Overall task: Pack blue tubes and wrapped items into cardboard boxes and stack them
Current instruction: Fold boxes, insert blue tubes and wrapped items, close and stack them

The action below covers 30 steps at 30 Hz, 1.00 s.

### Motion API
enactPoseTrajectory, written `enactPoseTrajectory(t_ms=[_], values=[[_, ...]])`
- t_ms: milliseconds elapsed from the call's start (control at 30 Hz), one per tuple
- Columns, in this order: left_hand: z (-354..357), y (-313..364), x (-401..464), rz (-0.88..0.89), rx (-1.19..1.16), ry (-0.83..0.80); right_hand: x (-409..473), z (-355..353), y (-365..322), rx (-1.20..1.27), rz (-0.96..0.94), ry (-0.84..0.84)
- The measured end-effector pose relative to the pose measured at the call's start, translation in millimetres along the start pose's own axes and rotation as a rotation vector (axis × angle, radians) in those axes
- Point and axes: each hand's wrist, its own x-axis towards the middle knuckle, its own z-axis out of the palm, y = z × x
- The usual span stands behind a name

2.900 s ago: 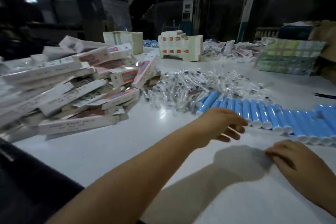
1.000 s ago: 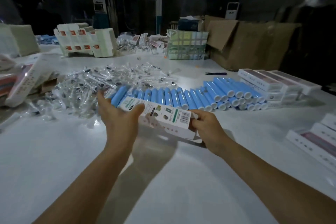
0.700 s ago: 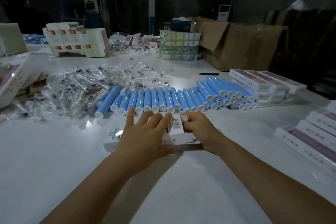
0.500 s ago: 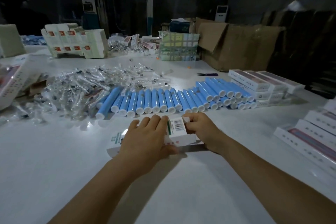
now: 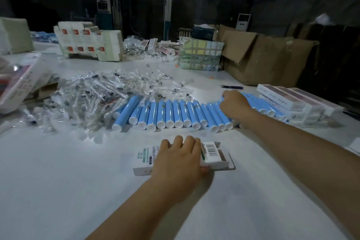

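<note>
A white worktop (image 5: 58, 191) is being viewed from above, with two bare forearms reaching in from the lower edge of the frame. At lower centre, a small white cardboard box (image 5: 145, 160) with a barcode is being held flat on the worktop by the left hand (image 5: 178, 161), whose fingers are curled over its top while the thumb is gripping its near side; the box's right end is standing open. Just above it, a row of blue tubes (image 5: 169, 113) with white caps is lying side by side across the middle of the frame. The right end of that row is being touched by the right hand (image 5: 234, 106); whether a tube is being gripped cannot be told. A heap of clear wrapped items (image 5: 93, 95) is lying at centre left, touching the tubes. Packed white boxes (image 5: 288, 99) are being kept stacked at the right edge.
</note>
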Motion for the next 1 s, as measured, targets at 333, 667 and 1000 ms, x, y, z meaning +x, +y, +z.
enactPoseTrajectory(t_ms=[333,667,1000], values=[[7.4,1.0,7.7,0.028,-0.06,-0.007,44.9,14.9,-12.9,-0.356,0.121,-0.218],[5.7,1.1,7.3,-0.015,-0.037,0.008,-8.6,-20.6,6.2,0.367,0.18,0.055],[1.1,4.9,5.6,-0.154,-0.085,0.099,-128.7,-17.2,38.2,1.433,0.383,0.24]])
